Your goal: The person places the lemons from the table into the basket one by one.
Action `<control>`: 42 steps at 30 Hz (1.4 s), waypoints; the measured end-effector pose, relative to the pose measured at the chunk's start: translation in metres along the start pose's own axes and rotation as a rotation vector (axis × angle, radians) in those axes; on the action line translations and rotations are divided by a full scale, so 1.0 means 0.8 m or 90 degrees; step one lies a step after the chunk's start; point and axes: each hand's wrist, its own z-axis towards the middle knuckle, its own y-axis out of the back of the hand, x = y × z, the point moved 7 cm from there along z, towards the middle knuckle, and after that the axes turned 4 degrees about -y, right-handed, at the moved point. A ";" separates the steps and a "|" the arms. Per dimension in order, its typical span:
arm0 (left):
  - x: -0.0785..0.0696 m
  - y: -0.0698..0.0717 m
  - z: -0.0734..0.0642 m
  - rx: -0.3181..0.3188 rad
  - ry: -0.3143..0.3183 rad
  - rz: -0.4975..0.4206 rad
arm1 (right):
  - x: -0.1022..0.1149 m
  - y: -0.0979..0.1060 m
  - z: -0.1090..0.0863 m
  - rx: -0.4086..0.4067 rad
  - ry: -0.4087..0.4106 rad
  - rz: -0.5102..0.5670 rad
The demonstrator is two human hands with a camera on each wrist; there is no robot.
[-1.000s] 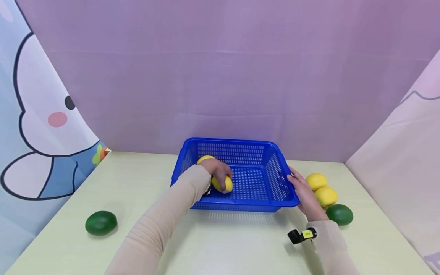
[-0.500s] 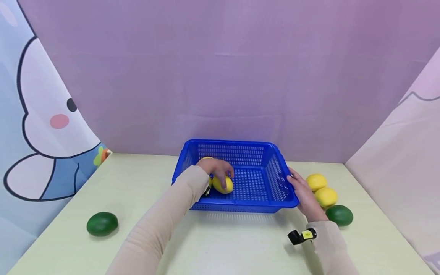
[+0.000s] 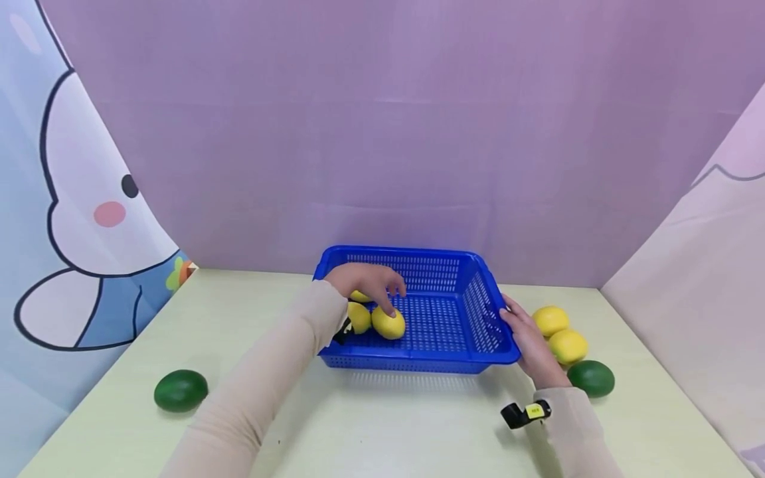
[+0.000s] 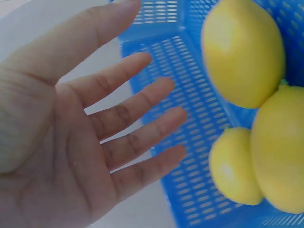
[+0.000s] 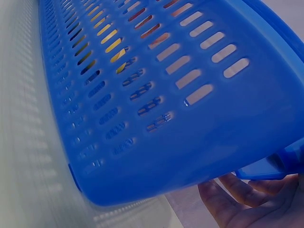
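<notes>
A blue plastic basket (image 3: 412, 356) with slotted walls stands in the middle of the table. Three lemons lie inside at its left end: a front one (image 3: 389, 324), another beside it (image 3: 358, 318), and one partly hidden behind (image 3: 359, 297). Over them hovers my left hand (image 3: 372, 281), its fingers spread and its palm bare in the left wrist view. The lemons (image 4: 244, 52) there sit apart from the fingers (image 4: 142, 137). My right hand (image 3: 533, 344) holds the basket's right rim, and its fingers (image 5: 213, 199) reach under the rim in the right wrist view.
Right of the basket, two lemons (image 3: 568, 346) lie against each other beside a dark green avocado-shaped fruit (image 3: 592, 378). A similar green fruit (image 3: 181, 390) lies at the table's left. A purple cloth (image 3: 394, 133) hangs behind the table (image 3: 382, 431).
My left hand has let go of the front lemon, which stays in the basket, and has lifted up and leftward with its fingers opening. My right hand keeps its place at the rim.
</notes>
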 end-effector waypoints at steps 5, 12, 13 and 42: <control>-0.010 0.009 -0.021 -0.021 -0.014 0.014 | -0.002 0.002 0.001 0.000 0.007 0.012; -0.014 0.028 -0.054 -0.044 -0.045 -0.001 | -0.003 0.004 0.000 -0.001 0.001 0.003; -0.013 0.031 -0.059 -0.045 -0.050 -0.005 | -0.003 0.005 -0.001 -0.001 0.000 0.002; 0.086 0.035 -0.163 -0.243 -0.071 -0.060 | -0.001 0.000 0.001 0.001 0.006 0.024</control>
